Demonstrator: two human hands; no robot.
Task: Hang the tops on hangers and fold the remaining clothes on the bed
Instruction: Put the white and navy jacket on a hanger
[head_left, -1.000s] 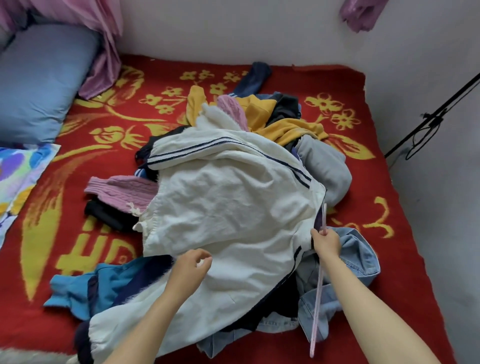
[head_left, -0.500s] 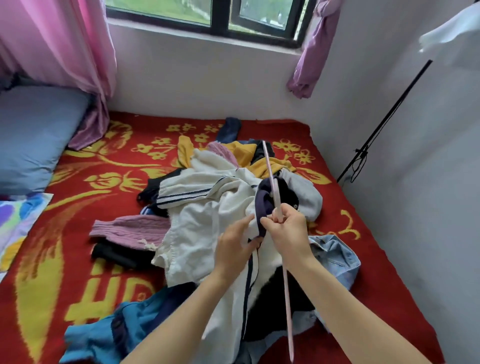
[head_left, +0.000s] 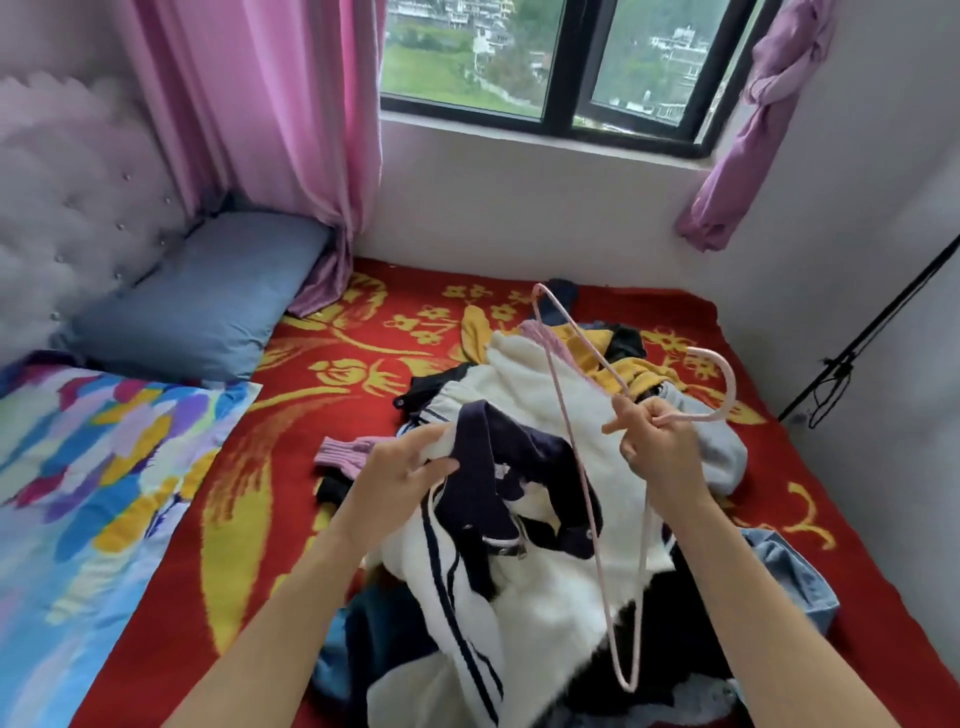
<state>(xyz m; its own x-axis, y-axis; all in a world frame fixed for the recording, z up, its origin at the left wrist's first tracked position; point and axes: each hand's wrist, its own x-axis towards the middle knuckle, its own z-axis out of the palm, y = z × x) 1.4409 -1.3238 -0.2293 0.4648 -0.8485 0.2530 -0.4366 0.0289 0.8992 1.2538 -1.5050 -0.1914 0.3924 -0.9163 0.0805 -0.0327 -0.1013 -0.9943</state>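
A white top with a dark navy collar and stripes (head_left: 540, 467) is lifted off the heap of clothes (head_left: 613, 358) on the red and yellow bed cover (head_left: 291, 499). My left hand (head_left: 400, 467) grips its collar. My right hand (head_left: 654, 441) holds a thin pink hanger (head_left: 582, 467) at the neck, hook pointing right, its frame held over the top. Yellow, pink, grey and denim garments lie under and around the white one.
A blue pillow (head_left: 208, 296) and a multicoloured quilt (head_left: 88, 493) lie at the left by a tufted headboard. Pink curtains (head_left: 270, 114) hang beside the window (head_left: 545, 57). A black rod (head_left: 872, 338) leans along the right wall.
The view has tilted up to show the window. My left hand has taken the navy collar and raised the top. My right hand has lifted and turned the hanger so its whole frame shows.
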